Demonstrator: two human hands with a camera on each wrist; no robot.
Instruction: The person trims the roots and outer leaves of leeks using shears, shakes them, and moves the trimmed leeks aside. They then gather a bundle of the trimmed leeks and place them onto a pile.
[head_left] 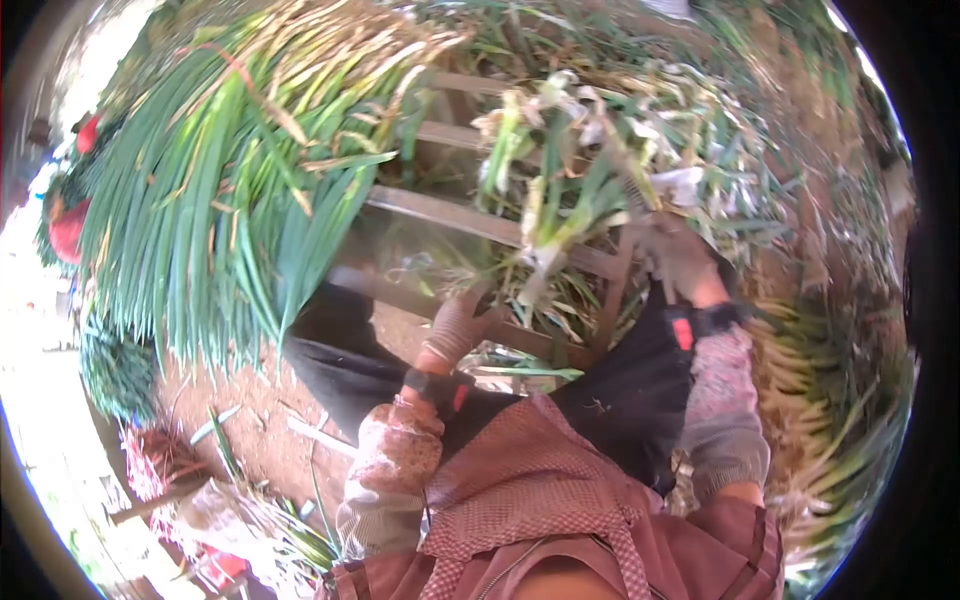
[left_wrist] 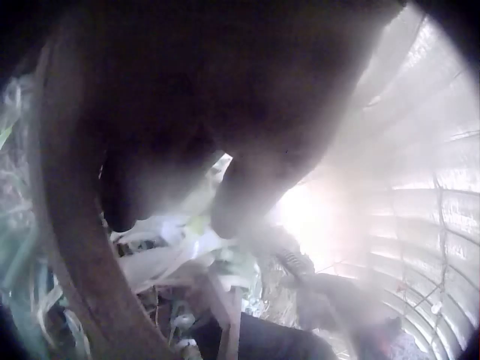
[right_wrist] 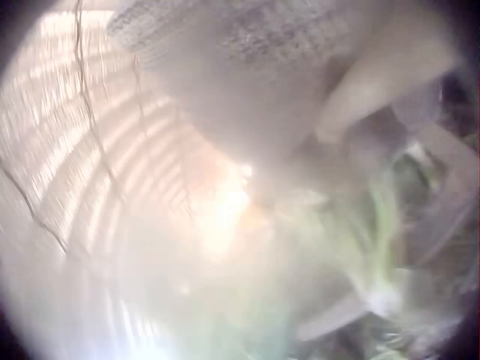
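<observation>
My gloved left hand point(head_left: 460, 325) is at the near edge of a slatted wooden rack point(head_left: 450, 212), with wispy pale leaf scraps just beyond its fingertips. In the left wrist view the fingers point(left_wrist: 247, 187) are dark and hazy, pointing down over pale stalks; I cannot tell whether they pinch anything. Over the rack's right side, my gloved right hand point(head_left: 680, 258) grips a long, thin, blade-like tool point(head_left: 622, 165), blurred and slanting up and left. Trimmed green onion leaves and stalks point(head_left: 545, 225) lie on the slats between the hands. The right wrist view is mostly blur, with pale green stalks point(right_wrist: 375, 232) below the glove.
A big heap of long green onions point(head_left: 200, 220) lies left of the rack. White and green peelings point(head_left: 690, 150) are piled beyond it to the right. More onions point(head_left: 800, 400) lie in rows at the right. Loose bundles and red string point(head_left: 150, 460) are at lower left.
</observation>
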